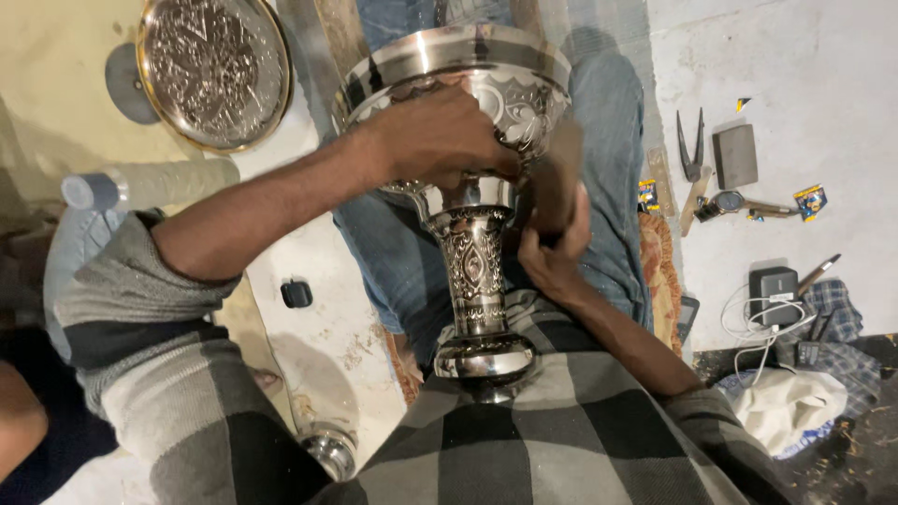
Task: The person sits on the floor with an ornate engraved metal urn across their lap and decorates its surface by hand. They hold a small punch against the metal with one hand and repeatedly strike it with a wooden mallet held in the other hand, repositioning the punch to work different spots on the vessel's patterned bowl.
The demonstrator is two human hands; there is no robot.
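Observation:
A large engraved silver goblet-shaped vessel (475, 271) lies across my lap, its foot against my checked sweater and its wide bowl pointing away. My left hand (440, 136) grips the underside of the bowl where it meets the stem. My right hand (554, 238) is at the right side of the stem, fingers curled around a small brownish piece pressed against the metal; motion blur hides what it is.
A round embossed metal plate (215, 67) lies on the floor at upper left, beside a plastic bottle (150, 185). Pliers (690, 145), a dark block (735, 155), a hammer-like tool (739, 203), a charger with white cable (773, 290) and cloth sit on the right.

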